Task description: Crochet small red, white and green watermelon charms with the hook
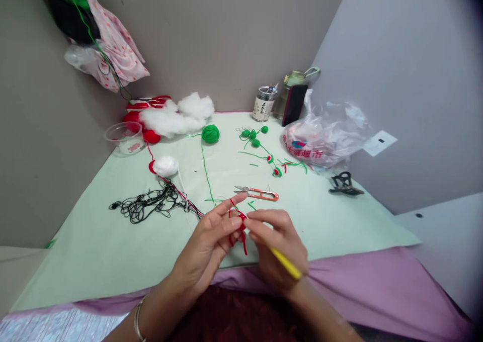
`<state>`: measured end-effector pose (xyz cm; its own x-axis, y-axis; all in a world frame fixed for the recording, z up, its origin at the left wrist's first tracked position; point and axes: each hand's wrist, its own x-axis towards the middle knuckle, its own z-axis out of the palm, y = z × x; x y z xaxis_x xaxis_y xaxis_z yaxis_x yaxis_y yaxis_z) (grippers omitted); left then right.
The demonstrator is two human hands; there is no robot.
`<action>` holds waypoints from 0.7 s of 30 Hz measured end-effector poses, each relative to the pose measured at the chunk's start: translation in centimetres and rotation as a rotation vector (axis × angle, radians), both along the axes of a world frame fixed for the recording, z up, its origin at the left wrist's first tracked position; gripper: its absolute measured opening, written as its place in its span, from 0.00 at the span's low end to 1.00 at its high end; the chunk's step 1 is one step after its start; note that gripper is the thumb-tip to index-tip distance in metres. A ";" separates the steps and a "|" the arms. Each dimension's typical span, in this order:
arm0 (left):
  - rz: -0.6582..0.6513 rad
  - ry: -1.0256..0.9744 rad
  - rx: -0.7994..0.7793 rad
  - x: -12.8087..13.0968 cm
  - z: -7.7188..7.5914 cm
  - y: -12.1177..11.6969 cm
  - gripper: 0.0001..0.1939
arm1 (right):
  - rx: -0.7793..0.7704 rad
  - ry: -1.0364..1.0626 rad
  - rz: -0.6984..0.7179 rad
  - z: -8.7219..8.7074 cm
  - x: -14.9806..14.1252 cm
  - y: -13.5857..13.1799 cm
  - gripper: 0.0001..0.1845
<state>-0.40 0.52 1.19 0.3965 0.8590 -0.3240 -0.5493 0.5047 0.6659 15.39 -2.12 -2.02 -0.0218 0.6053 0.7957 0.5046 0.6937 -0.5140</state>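
My left hand pinches a small piece of red crochet work, with red yarn looped over its raised index finger. A short red tail hangs below the piece. In my right hand is a crochet hook with a yellow handle; its tip meets the red work and is hidden by my fingers. Just beyond my hands lie orange-handled thread snips, blades to the left. A green yarn ball sits farther back, its strand trailing toward me.
Left are a white yarn ball, tangled black yarn, white stuffing and a clear plastic tub. Small green crocheted pieces, a pen jar, a phone, a plastic bag and a black clip stand or lie right.
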 end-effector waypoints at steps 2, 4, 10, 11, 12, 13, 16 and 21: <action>0.026 0.032 0.019 -0.2 0.0 0.2 0.29 | -0.112 0.231 0.061 0.5 0.0 0.0 0.17; 0.110 0.107 0.103 -0.2 -0.1 0.1 0.25 | -0.214 0.440 0.118 0.9 -0.2 0.1 0.13; 0.096 0.212 0.288 0.2 -0.3 -0.5 0.18 | -0.351 0.593 0.254 1.1 -0.6 0.7 0.09; 0.078 0.211 0.286 0.2 -0.3 -0.5 0.17 | -0.350 0.568 0.248 1.1 -0.6 0.8 0.09; 0.074 0.211 0.280 0.2 -0.3 -0.5 0.17 | -0.346 0.551 0.237 1.1 -0.6 0.9 0.09; 0.074 0.213 0.274 0.3 -0.3 -0.4 0.17 | -0.340 0.541 0.226 1.1 -0.6 0.9 0.09; 0.062 0.197 0.260 0.3 0.0 -0.1 0.22 | -0.311 0.532 0.214 0.9 -0.5 0.9 0.08; 0.006 0.114 0.184 0.2 0.4 0.2 0.30 | -0.412 0.656 0.302 0.8 -0.3 1.1 0.09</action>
